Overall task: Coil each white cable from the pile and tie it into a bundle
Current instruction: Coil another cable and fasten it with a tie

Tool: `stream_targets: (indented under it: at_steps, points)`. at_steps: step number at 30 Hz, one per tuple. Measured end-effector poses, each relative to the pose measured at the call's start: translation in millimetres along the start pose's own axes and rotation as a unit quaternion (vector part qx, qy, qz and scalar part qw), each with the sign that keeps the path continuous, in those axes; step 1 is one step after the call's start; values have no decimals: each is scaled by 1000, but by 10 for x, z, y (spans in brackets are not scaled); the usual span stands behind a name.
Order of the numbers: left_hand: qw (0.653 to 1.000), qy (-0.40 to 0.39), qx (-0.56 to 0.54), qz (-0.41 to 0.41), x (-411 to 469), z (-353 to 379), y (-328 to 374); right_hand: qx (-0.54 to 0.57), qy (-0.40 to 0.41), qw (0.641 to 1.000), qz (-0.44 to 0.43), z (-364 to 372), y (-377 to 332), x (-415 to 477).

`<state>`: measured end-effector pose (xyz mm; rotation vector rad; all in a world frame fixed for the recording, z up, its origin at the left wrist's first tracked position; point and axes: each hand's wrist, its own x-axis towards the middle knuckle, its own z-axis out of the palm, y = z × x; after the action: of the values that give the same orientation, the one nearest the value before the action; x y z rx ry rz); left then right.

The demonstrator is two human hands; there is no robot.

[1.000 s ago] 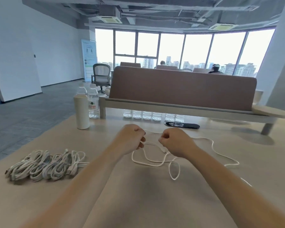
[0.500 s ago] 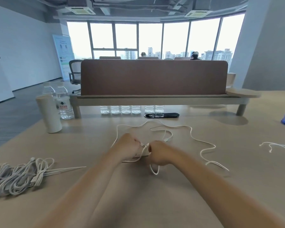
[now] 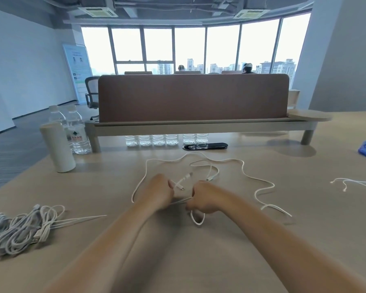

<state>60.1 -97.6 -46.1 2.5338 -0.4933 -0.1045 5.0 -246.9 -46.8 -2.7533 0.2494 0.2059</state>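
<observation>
Head view: on a smooth beige wooden table, a thin, glossy white cable sprawls in loose wavy curves just beyond two bare hands. The left hand curls its fingers round the cable near a small rigid plug. The right hand, close beside it, pinches a strand, with a small loop lying nearer the viewer. Likely risk: the slack curves cross each other, so pulling could snag them into a knot. Coiled white cable bundles lie far left.

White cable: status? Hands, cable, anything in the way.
Left hand and right hand both grip the thin white cable. Rest lies loose on the tan table, uncoiled. Nothing blocking; bundled white cables lie apart, left.
</observation>
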Motion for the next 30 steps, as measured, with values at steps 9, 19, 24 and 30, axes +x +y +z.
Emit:
stream_targets:
  at_steps: [9,19,24,30]
  points:
    - [996,39,-75,8,-48,-397,52,-9,137,990,43,-326,84,37]
    - [996,-72,-55,-8,-212,-392,158,210,340,915,52,-1006,173,-177]
    - [992,-122,8,-28,-274,-347,218,288,370,883,21,-1211,110,-357]
    - [998,-42,-51,-15,-321,-459,340,323,323,889,-21,-1307,-3,-563]
